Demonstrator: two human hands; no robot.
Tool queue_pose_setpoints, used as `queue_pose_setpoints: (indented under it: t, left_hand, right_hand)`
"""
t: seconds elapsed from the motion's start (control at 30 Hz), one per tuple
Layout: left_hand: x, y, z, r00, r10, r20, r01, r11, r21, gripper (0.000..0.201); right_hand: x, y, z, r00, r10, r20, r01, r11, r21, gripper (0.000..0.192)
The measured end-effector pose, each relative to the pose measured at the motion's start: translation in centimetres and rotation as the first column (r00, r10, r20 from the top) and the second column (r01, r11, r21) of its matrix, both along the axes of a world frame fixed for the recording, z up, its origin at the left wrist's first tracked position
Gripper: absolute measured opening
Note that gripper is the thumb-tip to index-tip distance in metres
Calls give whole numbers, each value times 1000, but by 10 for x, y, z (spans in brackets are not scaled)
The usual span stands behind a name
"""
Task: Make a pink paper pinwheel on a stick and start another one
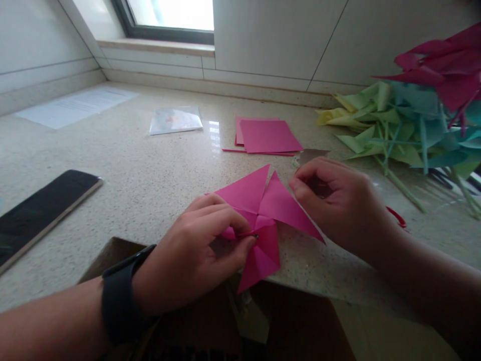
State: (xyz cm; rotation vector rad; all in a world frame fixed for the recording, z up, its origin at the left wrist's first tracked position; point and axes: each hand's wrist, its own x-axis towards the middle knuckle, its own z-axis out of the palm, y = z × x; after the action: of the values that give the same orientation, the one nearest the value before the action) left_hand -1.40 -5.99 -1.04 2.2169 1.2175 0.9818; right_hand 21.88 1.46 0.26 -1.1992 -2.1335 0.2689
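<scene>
A pink paper pinwheel lies at the counter's front edge, cut into blades with slits toward its centre. One lower blade hangs past the edge. My left hand, wearing a black wristband, pinches a folded-in corner of the pinwheel between thumb and forefinger, near a small dark spot by the thumb tip. Just right of the upper right blade, my right hand is raised with thumb and forefinger pressed together. Anything between those fingertips is too small to make out.
Pink paper squares are stacked beyond the pinwheel. A clear packet and a printed sheet lie farther left. The phone is at left. Several finished coloured pinwheels pile up at right, near a red curved piece.
</scene>
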Motion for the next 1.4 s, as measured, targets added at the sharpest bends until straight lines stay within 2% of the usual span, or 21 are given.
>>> queue_pose_setpoints:
  t: [0.17, 0.4, 0.5, 0.6, 0.7, 0.77, 0.87, 0.97, 1.1, 1.23, 1.4]
  left_hand:
    - [0, -1, 0, 1000, -13, 3, 13, 1000, 5, 9]
    - [-1, -1, 1, 999, -31, 9, 31, 1000, -2, 9]
    - [-1, -1, 1, 999, -41, 11, 41, 999, -4, 9]
    - [-1, -2, 0, 999, -47, 10, 47, 999, -8, 9]
    - [-2, -2, 0, 999, -49, 5, 49, 999, -18, 9]
    - [-2, -2, 1, 999, -47, 5, 47, 999, -25, 9]
    - [-2, -2, 2, 1000, -29, 0, 29, 999, -21, 9]
    - [-2, -2, 3, 999, -3, -51, 3, 1000, 4, 11]
    - [-1, -2, 2, 996, 21, -90, -18, 999, 36, 12]
    - [-1, -1, 1, 997, 4, -75, 0, 999, 53, 11]
    - [-2, -2, 2, 997, -15, -73, 20, 997, 73, 10]
  right_hand:
    - [2, 8, 2, 981, -131, 142, 144, 986, -86, 19]
    - [0, 12, -1, 981, -121, 149, 148, 972, -183, 22]
    - [4, 16, -8, 991, -103, 81, 119, 964, -239, 20]
    - [6, 19, -12, 994, -58, -88, 29, 955, -295, 21]
    - [4, 19, -11, 962, -39, -270, -54, 943, -329, 28]
    - [2, 17, -7, 945, -33, -327, -83, 938, -336, 28]
    - [0, 12, -3, 943, 10, -333, -115, 948, -296, 23]
    - [0, 7, -1, 960, 80, -268, -144, 962, -232, 14]
    - [2, 2, 2, 977, 184, -107, -190, 980, -52, 9]
    - [2, -2, 6, 965, 261, 10, -261, 961, 95, 13]
    - [1, -8, 10, 956, 284, 66, -290, 950, 119, 13]
